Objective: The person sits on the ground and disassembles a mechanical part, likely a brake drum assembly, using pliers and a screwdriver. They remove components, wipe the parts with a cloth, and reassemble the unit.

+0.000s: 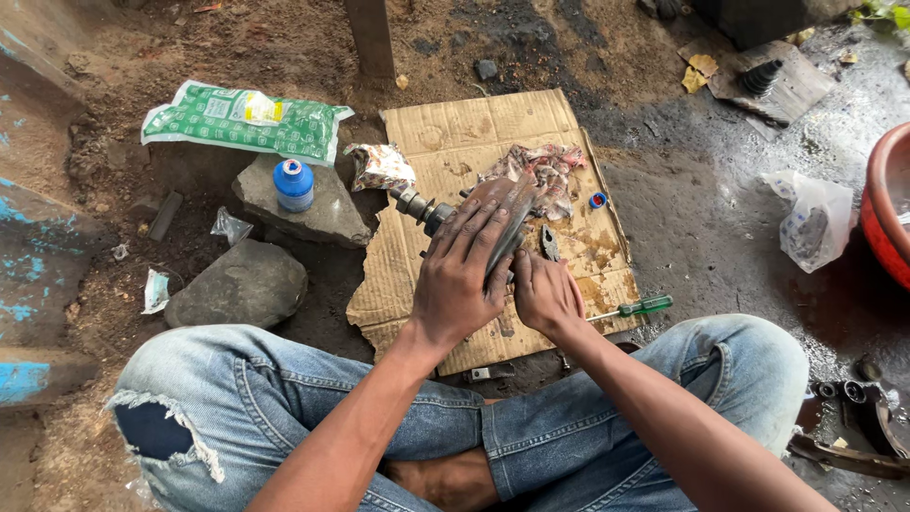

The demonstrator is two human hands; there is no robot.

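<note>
Cardboard (493, 123) lay under the greasy metal part (424, 210), keeping it off the dirt. Left hand (464, 275) pressed flat on it while right hand (545, 292) gripped its near end, close together.

A single head-worn camera looks steeply down from just above the seated person's lap, facing forward over the crossed knees. It sits close over the cardboard sheet (493, 133), whose far edge lies toward the frame's top.
</note>
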